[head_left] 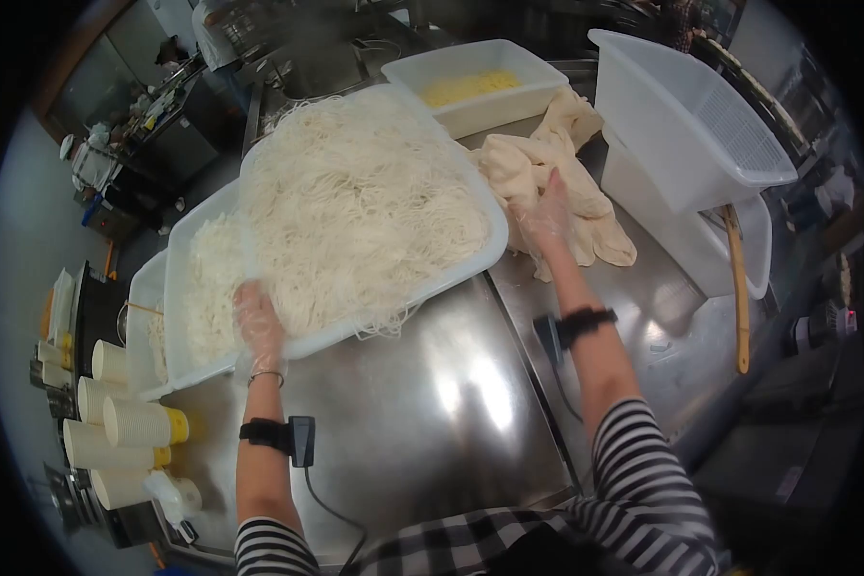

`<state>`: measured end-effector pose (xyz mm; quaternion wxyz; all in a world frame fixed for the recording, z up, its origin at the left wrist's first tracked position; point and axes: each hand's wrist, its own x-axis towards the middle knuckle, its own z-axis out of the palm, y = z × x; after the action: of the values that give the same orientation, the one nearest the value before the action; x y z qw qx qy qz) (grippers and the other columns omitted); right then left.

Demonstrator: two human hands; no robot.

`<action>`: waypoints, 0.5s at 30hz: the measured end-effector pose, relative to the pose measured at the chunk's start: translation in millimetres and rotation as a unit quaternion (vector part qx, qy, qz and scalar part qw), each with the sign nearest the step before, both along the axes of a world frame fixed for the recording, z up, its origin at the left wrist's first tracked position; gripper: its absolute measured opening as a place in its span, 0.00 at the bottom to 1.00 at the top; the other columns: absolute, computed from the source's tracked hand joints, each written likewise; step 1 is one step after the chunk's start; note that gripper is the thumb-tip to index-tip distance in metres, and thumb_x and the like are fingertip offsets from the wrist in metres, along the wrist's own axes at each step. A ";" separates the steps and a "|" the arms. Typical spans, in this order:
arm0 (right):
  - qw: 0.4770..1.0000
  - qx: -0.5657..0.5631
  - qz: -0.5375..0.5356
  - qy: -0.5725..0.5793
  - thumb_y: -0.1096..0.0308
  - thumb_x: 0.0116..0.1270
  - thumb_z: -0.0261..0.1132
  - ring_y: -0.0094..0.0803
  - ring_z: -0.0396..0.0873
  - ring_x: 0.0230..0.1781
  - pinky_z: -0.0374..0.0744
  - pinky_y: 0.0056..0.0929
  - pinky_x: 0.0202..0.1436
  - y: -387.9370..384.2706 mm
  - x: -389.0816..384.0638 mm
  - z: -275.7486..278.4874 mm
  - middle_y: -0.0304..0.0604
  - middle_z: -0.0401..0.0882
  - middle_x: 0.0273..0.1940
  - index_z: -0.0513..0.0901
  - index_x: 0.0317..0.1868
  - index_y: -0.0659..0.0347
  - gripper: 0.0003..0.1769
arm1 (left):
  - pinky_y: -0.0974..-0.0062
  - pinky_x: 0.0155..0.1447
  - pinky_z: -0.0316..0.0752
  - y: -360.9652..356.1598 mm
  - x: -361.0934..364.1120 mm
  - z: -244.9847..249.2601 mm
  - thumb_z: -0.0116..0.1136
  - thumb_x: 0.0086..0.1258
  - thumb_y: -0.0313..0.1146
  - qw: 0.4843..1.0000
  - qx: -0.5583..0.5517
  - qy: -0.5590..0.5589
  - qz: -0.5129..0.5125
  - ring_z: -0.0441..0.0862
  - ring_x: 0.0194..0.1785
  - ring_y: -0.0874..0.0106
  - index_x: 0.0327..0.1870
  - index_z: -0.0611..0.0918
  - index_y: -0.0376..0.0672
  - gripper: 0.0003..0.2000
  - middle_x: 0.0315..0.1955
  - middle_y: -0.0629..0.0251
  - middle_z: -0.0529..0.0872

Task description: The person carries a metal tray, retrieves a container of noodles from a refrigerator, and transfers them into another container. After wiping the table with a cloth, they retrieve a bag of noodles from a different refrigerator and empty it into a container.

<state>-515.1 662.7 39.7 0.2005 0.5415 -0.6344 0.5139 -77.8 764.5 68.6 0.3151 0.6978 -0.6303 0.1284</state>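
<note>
A large white plastic tub [497, 238] heaped with thin pale noodles [365, 192] stands on the steel counter. At its near left corner is my left hand [259, 322], in a clear plastic glove, with fingers closed over the rim. Some noodles hang over the near edge. My right hand [547, 226], also gloved, is on a crumpled cream cloth [600, 216] right of the tub. Its fingers press into the folds, partly hidden, and the thumb points up. Just left of the big tub sits another white tub [187, 298] with pale noodles or strands in it.
A white bin [490, 110] with yellow food stands behind the cloth. Stacked white bins [682, 125] and a wooden stick [739, 298] are at right. Paper cup stacks [139, 422] line the left edge. Two people [96, 168] are in the background at left.
</note>
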 end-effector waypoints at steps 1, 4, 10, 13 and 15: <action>0.974 0.175 0.111 -0.087 0.58 0.54 0.58 0.43 0.66 0.51 0.64 0.34 0.55 -10.2 -10.1 -10.0 0.57 0.69 0.47 0.70 0.50 0.65 0.25 | 0.62 0.55 0.62 -2.2 0.6 -0.1 0.46 0.59 0.25 1.000 -0.002 -0.003 0.000 0.67 0.52 0.53 0.46 0.73 0.37 0.13 0.48 0.49 0.71; 0.912 0.286 0.225 -0.190 0.55 0.58 0.55 0.45 0.61 0.57 0.59 0.32 0.61 -14.1 -30.2 -68.7 0.56 0.65 0.54 0.70 0.53 0.62 0.25 | 0.62 0.56 0.61 -2.8 4.9 -3.3 0.45 0.60 0.25 1.000 -0.017 -0.001 -0.014 0.66 0.52 0.52 0.46 0.72 0.35 0.13 0.48 0.48 0.71; 0.918 0.388 0.043 0.076 0.55 0.62 0.51 0.44 0.70 0.47 0.67 0.39 0.50 -0.9 -142.3 -35.5 0.52 0.73 0.46 0.72 0.47 0.67 0.23 | 0.63 0.58 0.59 0.8 4.4 -8.2 0.46 0.60 0.26 0.999 -0.047 -0.006 -0.014 0.65 0.54 0.51 0.47 0.70 0.33 0.14 0.46 0.47 0.71; 0.975 0.177 0.137 0.002 0.67 0.59 0.51 0.40 0.73 0.42 0.71 0.36 0.46 114.8 -121.1 109.6 0.48 0.74 0.41 0.73 0.43 0.62 0.13 | 0.62 0.60 0.57 12.0 -17.0 11.9 0.47 0.60 0.28 0.995 -0.071 0.030 0.063 0.62 0.56 0.50 0.50 0.69 0.34 0.16 0.49 0.46 0.69; 0.983 0.058 0.146 0.097 0.63 0.62 0.51 0.35 0.75 0.38 0.74 0.32 0.40 174.9 -131.7 169.1 0.47 0.74 0.40 0.73 0.42 0.65 0.15 | 0.61 0.61 0.55 23.8 -36.1 28.4 0.48 0.60 0.30 0.979 -0.191 0.004 0.066 0.59 0.59 0.51 0.53 0.67 0.37 0.19 0.53 0.47 0.65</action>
<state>-646.7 837.7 208.7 0.1524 0.6864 -0.5551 0.4444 -113.9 788.3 97.0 0.4360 0.6651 -0.5457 0.2640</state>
